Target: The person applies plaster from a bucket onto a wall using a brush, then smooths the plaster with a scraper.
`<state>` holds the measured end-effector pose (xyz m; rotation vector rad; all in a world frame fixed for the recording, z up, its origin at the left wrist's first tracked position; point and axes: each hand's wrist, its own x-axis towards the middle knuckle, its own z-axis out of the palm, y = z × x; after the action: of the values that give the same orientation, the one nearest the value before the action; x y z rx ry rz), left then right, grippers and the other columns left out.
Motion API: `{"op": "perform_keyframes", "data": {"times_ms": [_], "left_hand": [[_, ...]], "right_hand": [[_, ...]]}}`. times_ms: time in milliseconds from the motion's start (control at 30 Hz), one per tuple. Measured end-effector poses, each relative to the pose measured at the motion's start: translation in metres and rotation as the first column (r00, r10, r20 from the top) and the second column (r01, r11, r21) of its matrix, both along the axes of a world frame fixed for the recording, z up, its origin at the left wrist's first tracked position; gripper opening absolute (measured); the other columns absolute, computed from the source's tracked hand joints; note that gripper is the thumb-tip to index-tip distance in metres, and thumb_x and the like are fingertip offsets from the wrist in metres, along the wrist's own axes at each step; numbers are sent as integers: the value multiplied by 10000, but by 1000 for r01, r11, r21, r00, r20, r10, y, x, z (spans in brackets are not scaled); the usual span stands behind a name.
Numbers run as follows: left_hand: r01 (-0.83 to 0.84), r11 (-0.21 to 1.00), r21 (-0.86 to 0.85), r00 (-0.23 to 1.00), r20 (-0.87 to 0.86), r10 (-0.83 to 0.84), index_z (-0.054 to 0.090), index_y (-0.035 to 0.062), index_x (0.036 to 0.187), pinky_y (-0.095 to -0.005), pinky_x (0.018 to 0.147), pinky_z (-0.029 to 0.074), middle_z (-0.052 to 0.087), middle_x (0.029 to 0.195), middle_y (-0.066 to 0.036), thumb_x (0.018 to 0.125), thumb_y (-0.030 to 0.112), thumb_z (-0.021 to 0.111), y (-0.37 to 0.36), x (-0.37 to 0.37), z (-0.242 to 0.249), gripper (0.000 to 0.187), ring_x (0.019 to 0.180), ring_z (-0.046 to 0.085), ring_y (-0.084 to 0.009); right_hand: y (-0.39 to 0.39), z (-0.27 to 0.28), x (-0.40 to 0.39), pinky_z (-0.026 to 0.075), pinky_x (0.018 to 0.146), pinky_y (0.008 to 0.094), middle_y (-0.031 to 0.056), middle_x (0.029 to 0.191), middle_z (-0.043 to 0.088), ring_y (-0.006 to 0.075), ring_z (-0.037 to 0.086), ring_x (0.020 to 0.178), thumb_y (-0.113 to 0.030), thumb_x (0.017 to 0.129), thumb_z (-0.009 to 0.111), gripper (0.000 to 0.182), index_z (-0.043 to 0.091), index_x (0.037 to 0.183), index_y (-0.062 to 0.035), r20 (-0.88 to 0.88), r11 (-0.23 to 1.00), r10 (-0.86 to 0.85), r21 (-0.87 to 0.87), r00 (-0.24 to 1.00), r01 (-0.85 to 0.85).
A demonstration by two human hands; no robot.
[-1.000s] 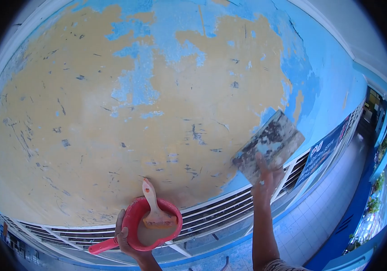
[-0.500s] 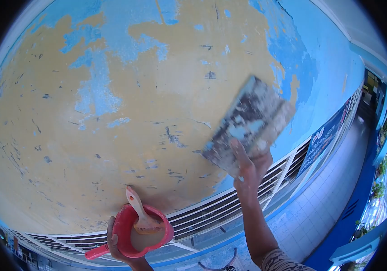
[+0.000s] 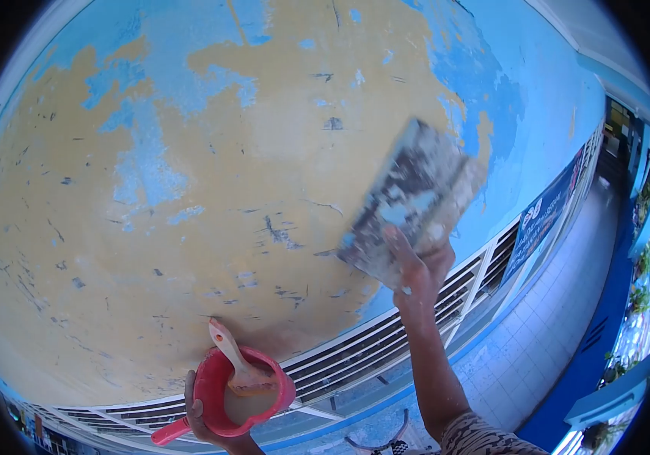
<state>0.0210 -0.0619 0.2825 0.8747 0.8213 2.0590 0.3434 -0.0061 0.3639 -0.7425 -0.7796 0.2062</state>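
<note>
My left hand (image 3: pixel 197 413) is wrapped around a red plastic dipper (image 3: pixel 210 379) with a stubby handle, held low by the wall. Cloudy liquid (image 3: pixel 245 407) fills its bottom. A paintbrush (image 3: pixel 226 345) leans inside, bristles down, its pale handle sticking up over the rim. Higher and to the right, my right hand (image 3: pixel 420 265) grips a flat rectangular board (image 3: pixel 408 193) smeared with grey, dark and light-blue patches, thumb on the near face. The board overlaps the wall (image 3: pixel 264 167) in view; whether it touches cannot be made out. The wall's blue paint is worn through to tan, with dark scratches.
White louvred slats (image 3: pixel 363 364) run below the wall. To the right, a blue banner (image 3: pixel 545 212) hangs beside a tiled walkway (image 3: pixel 522 334), with plants (image 3: pixel 640 299) at the far edge. A dark curved frame (image 3: pixel 386 440) shows at the bottom.
My view has shifted slightly, so the wall appears further left. The board has moved a little up and left in view. Both hands keep their hold.
</note>
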Motion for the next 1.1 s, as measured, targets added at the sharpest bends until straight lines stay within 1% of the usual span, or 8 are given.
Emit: {"op": "perform_keyframes", "data": {"times_ms": [233, 367, 433, 533, 1000, 1033, 1067, 1100], "left_hand": [[77, 996, 38, 995, 59, -79, 431, -110, 1425, -507, 1050, 504, 548, 1357, -297, 855, 384, 515, 4, -7, -4, 759, 1234, 580, -410], [51, 999, 5, 998, -28, -51, 431, -99, 1432, -500, 1050, 507, 533, 1378, -290, 860, 399, 512, 4, -16, -17, 763, 1251, 568, -406], [-210, 946, 249, 838, -452, 305, 426, -79, 1441, -502, 1060, 498, 519, 1402, -277, 867, 421, 501, 12, -31, -45, 765, 1275, 551, -400], [49, 999, -10, 996, -77, -50, 419, -41, 1455, -506, 1058, 499, 507, 1420, -267, 874, 441, 486, 3, -18, -13, 757, 1280, 549, -396], [35, 997, -63, 996, -78, -40, 434, -35, 1451, -505, 1064, 487, 532, 1384, -259, 823, 446, 544, 5, -22, -12, 798, 1276, 547, -398], [41, 996, -78, 995, -90, -48, 436, -35, 1451, -503, 1067, 485, 535, 1380, -261, 819, 446, 550, 4, -20, -10, 802, 1276, 547, -397], [43, 995, -87, 994, -98, -52, 436, -35, 1451, -503, 1067, 485, 535, 1380, -261, 819, 446, 550, 4, -19, -8, 802, 1276, 547, -397], [39, 996, -83, 997, -57, -44, 437, -35, 1451, -501, 1068, 485, 537, 1377, -261, 819, 445, 551, 4, -15, -7, 802, 1273, 550, -396]], "right_hand": [[-9, -74, 27, 575, 824, 373, 142, 1142, 666, 223, 675, 966, 9, 818, 739, 473, 579, 1261, 48, -476, 997, 80, 36, 876, -71], [12, -54, 57, 568, 798, 373, 157, 1155, 656, 231, 664, 921, -5, 827, 741, 468, 584, 1264, 60, -50, 993, -117, -19, 992, 116], [4, -40, 57, 574, 799, 392, 145, 1122, 658, 225, 665, 923, -32, 838, 755, 515, 556, 1305, 58, 68, 987, -157, -10, 985, 158], [-10, -67, 43, 587, 808, 400, 133, 1092, 659, 223, 675, 924, -40, 834, 765, 529, 538, 1305, 46, -452, 992, 91, 116, 888, -42], [-3, -60, 56, 566, 827, 357, 135, 1115, 680, 221, 691, 924, -28, 838, 775, 478, 562, 1259, 48, -534, 991, 113, 116, 838, -59], [10, -70, 73, 583, 827, 395, 150, 1141, 660, 245, 690, 946, -48, 838, 767, 491, 557, 1273, 45, -2, 914, -375, -168, 927, 370], [15, -72, 82, 600, 828, 434, 166, 1167, 640, 269, 690, 968, -67, 839, 758, 505, 553, 1287, 42, 591, 603, -580, -152, 561, 783], [18, -72, 83, 600, 828, 434, 166, 1167, 640, 269, 690, 968, -67, 839, 758, 505, 553, 1287, 42, 593, 600, -577, -159, 562, 784]]}}
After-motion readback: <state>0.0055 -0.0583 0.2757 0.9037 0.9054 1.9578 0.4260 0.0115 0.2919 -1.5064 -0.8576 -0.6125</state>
